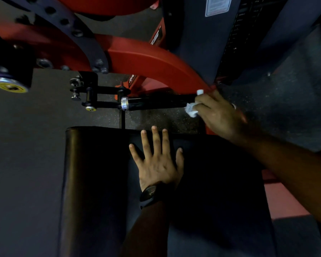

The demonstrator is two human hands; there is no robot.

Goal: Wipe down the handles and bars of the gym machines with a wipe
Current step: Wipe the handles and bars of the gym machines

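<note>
Your right hand is curled around the far right end of one black handle, with one white wipe gripped between fingers and bar. The hand is motion-blurred, so individual finger positions cannot be read. The wipe shows only as two white scraps, one above the bar and one below; the rest is hidden under your hand, as is the tip of the handle.

Your left hand lies flat with all five fingers straight and spread, holding nothing, pressed on one black pad. One dark watch sits on that wrist; its face is too dim to read. The pad's near end is cut off by the lower edge of the view, and much of its surface is lost in shadow.

Working outward: the handle runs left to one silver collar, then into black linkage. Two yellow-centred caps are counted, a small one on the linkage and a large one at far left. One red frame arm curves overhead, partly cut off at the top. The speckled floor shows beneath the handle. At upper right stand one white label, text illegible, and a dark weight stack whose plates cannot be counted.
</note>
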